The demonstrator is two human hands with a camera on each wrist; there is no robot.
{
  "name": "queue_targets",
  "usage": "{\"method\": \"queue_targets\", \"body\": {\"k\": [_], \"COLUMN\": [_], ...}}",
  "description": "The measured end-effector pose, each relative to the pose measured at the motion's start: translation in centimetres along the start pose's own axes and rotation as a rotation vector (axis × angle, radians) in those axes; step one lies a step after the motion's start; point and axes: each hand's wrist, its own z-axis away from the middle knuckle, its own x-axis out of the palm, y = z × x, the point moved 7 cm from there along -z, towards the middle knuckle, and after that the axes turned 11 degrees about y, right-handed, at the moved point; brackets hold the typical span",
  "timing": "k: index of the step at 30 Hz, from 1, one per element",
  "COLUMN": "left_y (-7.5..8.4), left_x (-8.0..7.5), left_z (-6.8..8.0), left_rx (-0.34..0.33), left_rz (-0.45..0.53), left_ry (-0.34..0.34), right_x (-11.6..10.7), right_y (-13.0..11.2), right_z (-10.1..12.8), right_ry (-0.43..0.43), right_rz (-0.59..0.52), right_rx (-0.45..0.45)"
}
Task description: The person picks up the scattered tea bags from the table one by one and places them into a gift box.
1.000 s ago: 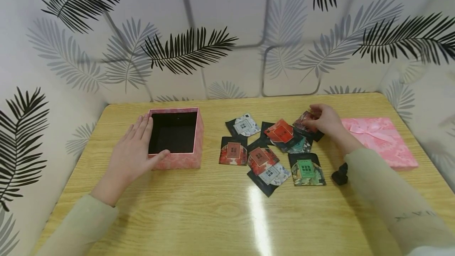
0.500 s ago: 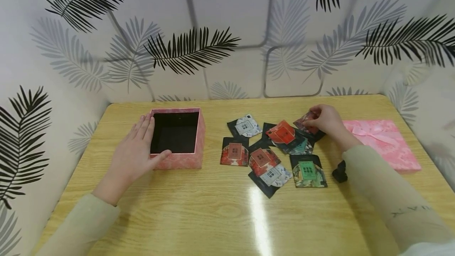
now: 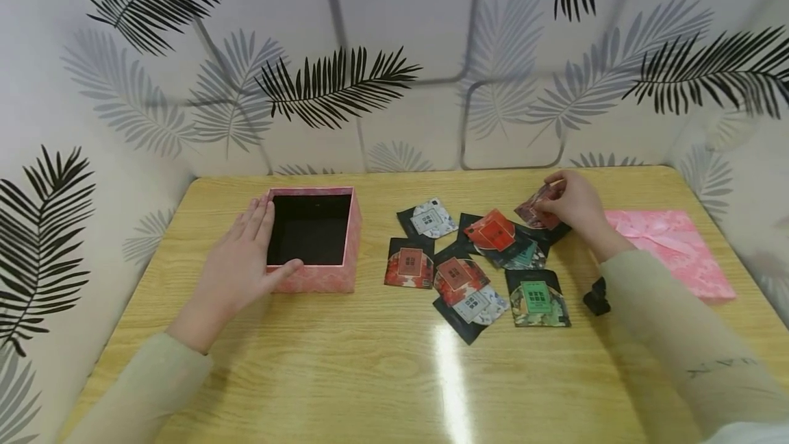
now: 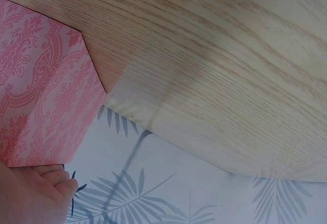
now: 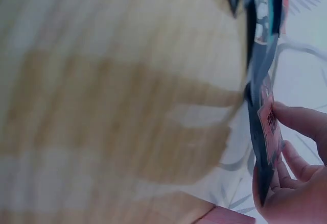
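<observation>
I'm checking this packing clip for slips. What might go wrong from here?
1. The right hand pinches a sachet only at its edge, so it may slip.
2. That sachet sits against the overlapping pile; lifting it might drag neighbours along.
3. The left hand merely rests against the box, which might slide if bumped.

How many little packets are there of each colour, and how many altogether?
Counted by label colour, head view:
Red or orange: 3, and one held in the right hand
Brown: 1
Grey-white: 2
Green: 1
Teal, mostly covered: 1
Total: 8 packets
</observation>
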Motion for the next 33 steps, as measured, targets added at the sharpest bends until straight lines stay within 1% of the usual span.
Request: {"method": "queue_targets", "body": {"k": [4, 8, 12, 18, 24, 28, 33], "left_y": [0.1, 0.1, 0.1, 0.0, 0.0, 0.0, 0.0], "left_x": [0.0, 0.0, -0.1, -0.1, -0.1, -0.1, 0.0], "left_z": [-0.1, -0.1, 0.0, -0.1, -0.1, -0.2, -0.3], "left_rx": [0.0, -0.007, -0.013, -0.01, -0.003, 0.004, 0.008], "left_rz": [0.013, 0.016, 0.014, 0.013, 0.016, 0.016, 0.002], "left_ry": [0.011, 0.012, 0.005, 0.005, 0.006, 0.014, 0.013], "right_x": [-0.7, -1.0, -1.5, -2.4, -3.1, -3.1, -2.7], "right_y": [-0.4, -1.0, -2.0, -4.4, -7.4, -9.5, -12.3], "right_z": [-0.1, -0.1, -0.2, -0.6, -0.8, -0.9, -0.6], "right_ry": [0.04, 0.053, 0.057, 0.078, 0.104, 0.1, 0.094], "right_rz": [-0.028, -0.049, -0.052, -0.061, -0.061, -0.067, -0.107], "right_rx": [-0.017, -0.021, -0.03, -0.076, -0.095, -0.104, -0.118]}}
